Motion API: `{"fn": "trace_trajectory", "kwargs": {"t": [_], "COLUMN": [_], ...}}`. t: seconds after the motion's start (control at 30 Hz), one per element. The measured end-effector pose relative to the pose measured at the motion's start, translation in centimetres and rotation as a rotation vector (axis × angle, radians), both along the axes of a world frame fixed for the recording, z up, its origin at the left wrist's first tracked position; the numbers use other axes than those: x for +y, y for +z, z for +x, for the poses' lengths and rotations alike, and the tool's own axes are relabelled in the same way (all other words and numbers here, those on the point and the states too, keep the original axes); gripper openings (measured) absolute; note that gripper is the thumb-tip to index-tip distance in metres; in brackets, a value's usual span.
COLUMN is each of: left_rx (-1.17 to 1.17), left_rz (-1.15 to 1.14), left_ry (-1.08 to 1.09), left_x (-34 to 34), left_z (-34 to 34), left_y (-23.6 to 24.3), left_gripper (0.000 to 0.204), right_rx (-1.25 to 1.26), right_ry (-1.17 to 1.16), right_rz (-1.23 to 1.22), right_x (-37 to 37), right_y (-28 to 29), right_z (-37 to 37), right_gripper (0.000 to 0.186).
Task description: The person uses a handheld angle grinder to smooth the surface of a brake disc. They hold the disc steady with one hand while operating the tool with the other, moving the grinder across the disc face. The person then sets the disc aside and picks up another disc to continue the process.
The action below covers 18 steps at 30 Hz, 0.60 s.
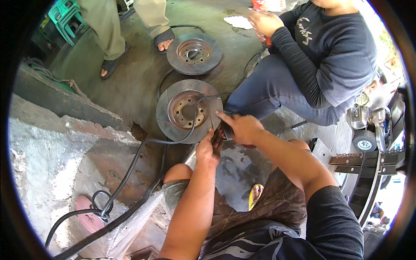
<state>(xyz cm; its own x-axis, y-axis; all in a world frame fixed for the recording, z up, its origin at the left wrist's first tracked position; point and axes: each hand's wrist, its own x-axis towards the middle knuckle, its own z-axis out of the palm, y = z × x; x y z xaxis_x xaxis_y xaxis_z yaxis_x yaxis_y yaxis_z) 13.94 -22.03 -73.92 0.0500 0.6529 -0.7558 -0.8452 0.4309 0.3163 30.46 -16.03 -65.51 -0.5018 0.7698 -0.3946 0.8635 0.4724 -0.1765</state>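
While a cable [160, 141] crosses it, a slotted disc [173, 106] sits low

Where the greenish-grey floor [134, 65] is stained and damp-looking in patches, a rough concrete ledge [47, 160] borders the left, with green chairs [65, 19] stacked beyond. A person in a dark shirt [342, 52] sits at the right. Just nearer than a second disc [212, 58], the slotted one is dull grey, thinly grooved, its sunken hub [184, 125] rust-brown and pierced with holes. At its near right edge, the left hand [211, 147] has its fingers drawn close; whether it grips anything cannot be told. The right hand [245, 130], index finger extended, holds a mostly hidden dark object [227, 130].
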Motion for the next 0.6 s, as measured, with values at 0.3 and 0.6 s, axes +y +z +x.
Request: {"fn": "trace_trajectory", "kwargs": {"t": [0.3,0.6], "left_rx": [-0.054,-0.035], "left_rz": [-0.037,-0.047], "left_ry": [0.025,0.155], "left_x": [0.2,0.3], "left_z": [0.1,0.3], "left_y": [-0.9,-0.8], "left_gripper": [0.022,0.019], "right_rx": [-0.034,0.750], "right_ry": [-0.082,-0.899], "right_rz": [-0.007,-0.967], "right_x": [1.9,-2.0], "right_y": [0.0,-3.0], "right_z": [-1.0,4.8], "right_gripper": [0.099,0.067]}}
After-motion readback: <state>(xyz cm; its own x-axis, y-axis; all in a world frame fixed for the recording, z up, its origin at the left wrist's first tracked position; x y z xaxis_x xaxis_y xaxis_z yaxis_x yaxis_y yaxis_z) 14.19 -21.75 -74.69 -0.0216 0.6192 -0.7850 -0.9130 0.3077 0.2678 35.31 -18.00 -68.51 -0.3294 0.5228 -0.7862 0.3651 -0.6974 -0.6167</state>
